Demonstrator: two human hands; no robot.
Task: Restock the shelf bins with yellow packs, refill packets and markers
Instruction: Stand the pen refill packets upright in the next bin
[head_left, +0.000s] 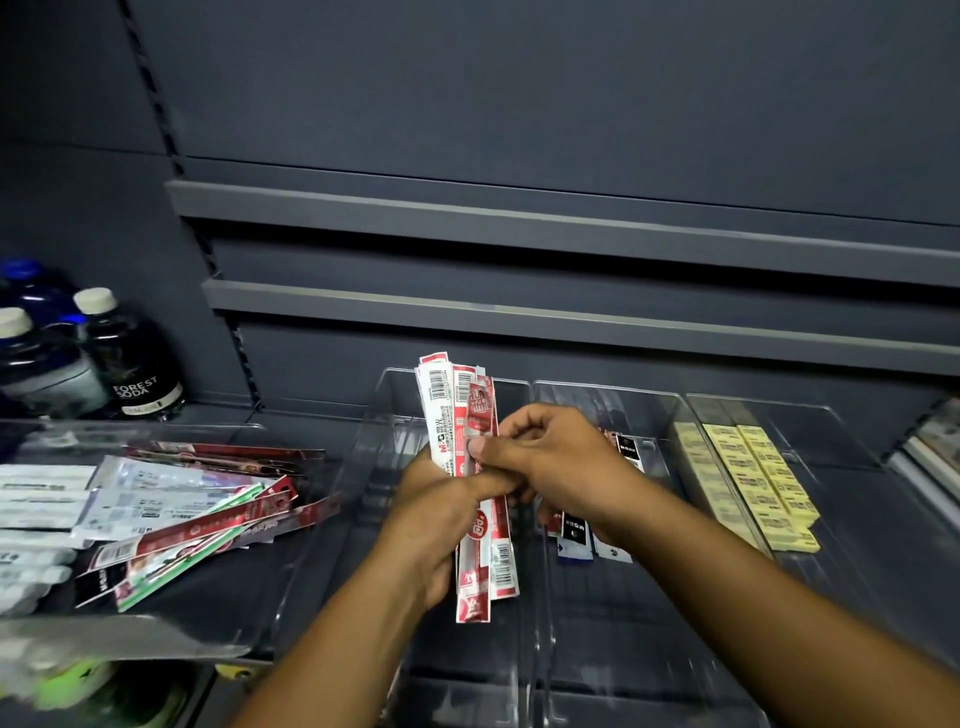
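Left hand (431, 519) is gripping an upright bundle of red-and-white refill packets (452, 410); right hand (556, 457) is pinching the bundle's front packet.
Bundle, at least three packets, is hanging over a clear bin (385, 410), leftmost of three. Yellow packs (753, 478) are lying in two rows in the rightmost bin.

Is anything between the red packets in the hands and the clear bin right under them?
Nothing visible. The left hand and right hand grip the red refill packets directly above the open-topped clear bin; no lid or other item shows between them. The bin floor under the hands is hidden.
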